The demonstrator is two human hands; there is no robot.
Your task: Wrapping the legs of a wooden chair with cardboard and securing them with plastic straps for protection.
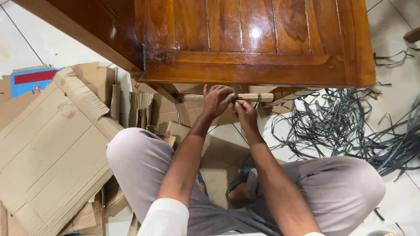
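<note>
My left hand (217, 100) grips a pale wooden bar (256, 97) that runs crosswise under the edge of a glossy brown wooden furniture piece (258, 39). My right hand (246, 114) is just beside it, fingers pinched on a thin dark strap (236, 101) at the bar. Both hands touch each other near the bar's middle. The bar's left part is hidden behind my left hand. I sit on the floor with knees apart in grey trousers.
Flattened cardboard sheets (52, 148) cover the floor on the left and under my legs. A tangled heap of dark grey straps (350, 126) lies on the white tiles at the right. A blue and red carton (33, 81) shows at far left.
</note>
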